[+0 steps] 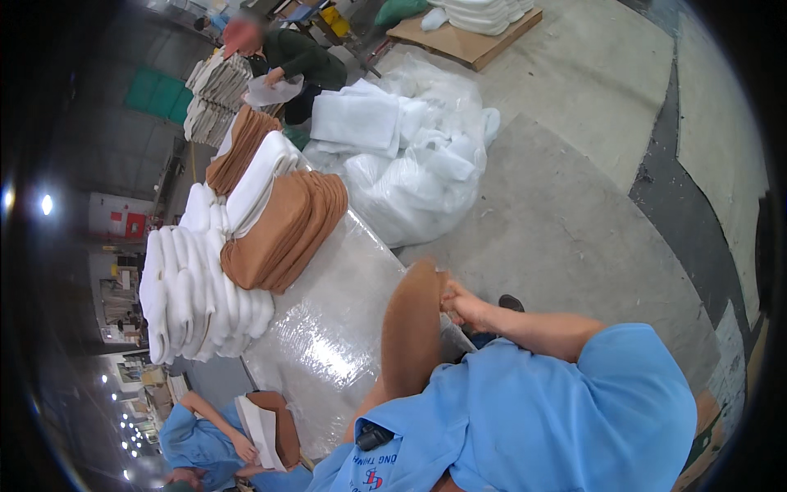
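A folded brown fabric piece (412,328) stands on edge in front of my body, over the near end of the table. My right hand (465,305) is closed on its right edge, fingers bent round it. My left forearm reaches up behind the fabric, which hides my left hand and its fingers. Something pale and shiny shows just below my right hand; its kind cannot be made out. Farther along the table lies a stack of brown fabric pieces (287,221), beside a pile of thick white padding (184,291).
The table (320,328) has a shiny plastic cover. Past its right edge, a big clear plastic bag (418,193) of white padding sits on the floor. A co-worker (201,439) at lower left holds a brown-and-white piece; another person (307,61) at the far end handles a whitish sheet.
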Demonstrator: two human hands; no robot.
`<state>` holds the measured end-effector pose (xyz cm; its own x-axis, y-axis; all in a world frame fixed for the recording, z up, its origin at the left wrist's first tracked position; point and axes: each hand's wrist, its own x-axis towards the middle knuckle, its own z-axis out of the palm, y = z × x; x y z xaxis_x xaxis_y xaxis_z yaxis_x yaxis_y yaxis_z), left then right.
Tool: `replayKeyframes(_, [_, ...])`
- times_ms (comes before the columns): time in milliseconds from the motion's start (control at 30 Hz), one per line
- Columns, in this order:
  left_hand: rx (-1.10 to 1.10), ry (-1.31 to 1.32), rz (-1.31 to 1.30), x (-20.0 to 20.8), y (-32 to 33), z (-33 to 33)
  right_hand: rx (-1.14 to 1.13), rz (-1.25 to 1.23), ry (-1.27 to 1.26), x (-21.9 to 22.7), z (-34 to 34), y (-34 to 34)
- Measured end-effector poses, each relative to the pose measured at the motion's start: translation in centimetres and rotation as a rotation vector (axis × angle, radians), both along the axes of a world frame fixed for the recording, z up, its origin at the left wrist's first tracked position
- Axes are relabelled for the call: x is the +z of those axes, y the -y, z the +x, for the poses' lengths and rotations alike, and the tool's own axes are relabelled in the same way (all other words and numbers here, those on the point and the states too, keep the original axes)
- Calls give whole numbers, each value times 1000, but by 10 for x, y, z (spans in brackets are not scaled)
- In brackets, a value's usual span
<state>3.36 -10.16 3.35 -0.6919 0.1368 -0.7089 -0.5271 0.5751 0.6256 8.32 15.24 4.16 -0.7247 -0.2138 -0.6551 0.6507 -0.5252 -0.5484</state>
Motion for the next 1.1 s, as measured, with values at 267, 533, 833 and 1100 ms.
replayKeyframes(267, [22, 1, -4, 1, -5, 7, -108, -385, 2, -43, 10, 3])
replayKeyframes(533, [-38, -74, -70, -21, -7, 13, -208, -366, 53, -38, 11, 17])
replayKeyframes(833, [-58, -378, -575, -23, -59, -18, -206, -29, 135, -92, -2, 18])
replayKeyframes(1100, [-44, -315, -446, -32, -41, -40, -461, -375, 273, -75, -31, 36])
